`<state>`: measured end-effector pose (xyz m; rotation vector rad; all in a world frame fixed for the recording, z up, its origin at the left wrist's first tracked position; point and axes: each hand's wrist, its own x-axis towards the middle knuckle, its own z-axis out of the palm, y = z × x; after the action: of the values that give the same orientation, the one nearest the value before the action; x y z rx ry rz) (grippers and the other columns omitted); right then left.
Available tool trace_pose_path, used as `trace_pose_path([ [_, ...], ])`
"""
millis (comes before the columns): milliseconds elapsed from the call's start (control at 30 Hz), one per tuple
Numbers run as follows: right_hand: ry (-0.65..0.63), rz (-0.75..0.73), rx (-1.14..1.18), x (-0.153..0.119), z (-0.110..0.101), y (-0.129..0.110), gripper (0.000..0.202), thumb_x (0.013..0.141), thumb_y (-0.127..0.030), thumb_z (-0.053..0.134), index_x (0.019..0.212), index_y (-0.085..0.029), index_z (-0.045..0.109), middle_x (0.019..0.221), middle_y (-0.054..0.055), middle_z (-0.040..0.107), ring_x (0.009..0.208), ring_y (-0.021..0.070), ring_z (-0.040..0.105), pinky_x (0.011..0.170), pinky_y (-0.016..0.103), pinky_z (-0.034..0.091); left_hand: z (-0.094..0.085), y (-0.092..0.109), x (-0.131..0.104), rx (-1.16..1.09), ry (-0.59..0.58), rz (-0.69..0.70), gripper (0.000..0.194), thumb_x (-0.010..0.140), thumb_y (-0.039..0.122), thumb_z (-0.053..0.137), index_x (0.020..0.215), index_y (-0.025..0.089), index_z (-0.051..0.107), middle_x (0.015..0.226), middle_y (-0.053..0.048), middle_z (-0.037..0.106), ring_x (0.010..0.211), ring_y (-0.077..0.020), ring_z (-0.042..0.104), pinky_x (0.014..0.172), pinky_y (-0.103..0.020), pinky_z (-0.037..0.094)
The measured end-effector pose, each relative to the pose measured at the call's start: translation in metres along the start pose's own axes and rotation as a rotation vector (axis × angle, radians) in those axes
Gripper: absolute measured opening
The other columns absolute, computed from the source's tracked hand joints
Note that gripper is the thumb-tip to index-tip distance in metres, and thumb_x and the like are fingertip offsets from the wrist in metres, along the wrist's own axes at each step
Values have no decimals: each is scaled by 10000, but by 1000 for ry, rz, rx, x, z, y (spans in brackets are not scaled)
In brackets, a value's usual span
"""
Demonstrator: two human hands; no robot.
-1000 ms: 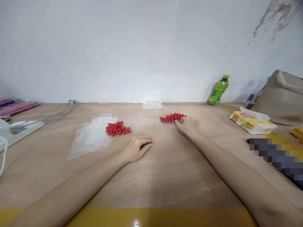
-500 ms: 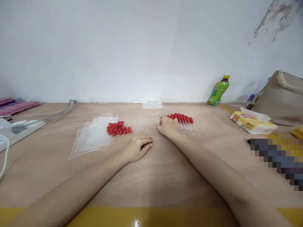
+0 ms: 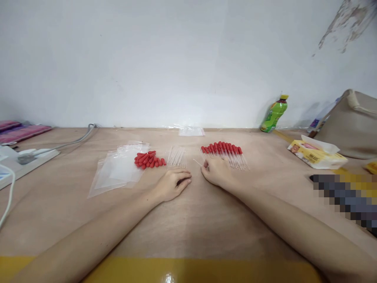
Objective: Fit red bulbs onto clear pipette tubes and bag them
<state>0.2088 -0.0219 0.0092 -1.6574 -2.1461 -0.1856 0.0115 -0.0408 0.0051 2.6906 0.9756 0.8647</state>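
Observation:
My right hand (image 3: 216, 169) is closed in a pinch just in front of a row of red-bulbed droppers (image 3: 222, 147). A thin pale dropper tube (image 3: 197, 162) sticks out to the left from its fingertips. The hand hides the lower parts of several droppers. My left hand (image 3: 173, 184) lies palm down on the table, fingers stretched out and holding nothing. Just beyond its fingers lies a bunch of thin clear tubes (image 3: 176, 156). To the left of the tubes is a pile of loose red rubber bulbs (image 3: 149, 159).
Clear plastic bags (image 3: 116, 173) lie left of the bulbs, and another bag (image 3: 191, 131) lies by the wall. At right are a green bottle (image 3: 274, 114), a tissue pack (image 3: 316, 154) and a beige bag (image 3: 350, 125). A power strip (image 3: 44, 156) with cables is at far left.
My right hand has drawn back toward me from the left end of the dropper row, uncovering more red bulbs there. A thin tube now shows at its fingertips. My left hand stays put.

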Motion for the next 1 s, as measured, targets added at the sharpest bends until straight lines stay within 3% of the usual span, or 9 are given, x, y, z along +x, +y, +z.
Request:
trace_pose_path([
  [133, 76, -108, 100, -29, -6, 23, 140, 783, -275, 498, 718, -180, 577, 758, 32, 612, 744, 168, 529, 687, 301, 294, -7, -5, 0, 234, 205, -153, 197, 802, 301, 526, 910, 199, 655, 909, -72, 615, 888, -228, 525, 812, -396, 394],
  [300, 123, -145, 215, -37, -3, 35, 212, 774, -336, 557, 894, -175, 626, 817, 44, 594, 815, 183, 522, 713, 298, 338, -25, -35, -1, 515, 392, -397, 233, 803, 355, 502, 875, 198, 659, 946, -92, 577, 941, -274, 467, 808, -433, 329],
  [467, 130, -226, 248, -33, 3, 35, 172, 801, -309, 542, 860, -214, 673, 817, 43, 580, 801, 172, 513, 702, 299, 360, -31, -59, -8, 596, 317, -447, 265, 808, 388, 486, 877, 216, 677, 1067, -122, 546, 1051, -317, 400, 860, -495, 257],
  [633, 148, -260, 268, -33, 5, 37, 177, 820, -272, 519, 775, -201, 674, 805, 51, 574, 789, 170, 505, 701, 308, 378, -30, -56, -9, 615, 320, -394, 214, 768, 394, 549, 828, 220, 658, 1116, -114, 524, 1095, -315, 381, 894, -508, 228],
  [800, 145, -284, 308, -33, 3, 36, 165, 827, -242, 506, 761, -185, 646, 813, 59, 571, 802, 179, 498, 712, 317, 393, -32, -44, -7, 361, 424, -312, 151, 764, 328, 561, 765, 178, 580, 866, -72, 587, 889, -228, 499, 802, -396, 372],
  [900, 146, -288, 331, -33, 3, 35, 139, 823, -216, 504, 759, -175, 621, 819, 56, 563, 802, 172, 494, 714, 301, 394, -23, -29, -5, 5, 384, -300, 151, 780, 310, 546, 832, 168, 537, 754, -30, 577, 694, -147, 536, 659, -285, 441],
  [1000, 157, -275, 356, -34, 2, 34, 116, 826, -199, 486, 779, -168, 587, 822, 56, 560, 792, 165, 502, 712, 290, 392, -8, -12, -2, -326, 318, -325, 180, 800, 285, 527, 928, 159, 536, 804, -42, 619, 730, -140, 587, 664, -268, 476],
])
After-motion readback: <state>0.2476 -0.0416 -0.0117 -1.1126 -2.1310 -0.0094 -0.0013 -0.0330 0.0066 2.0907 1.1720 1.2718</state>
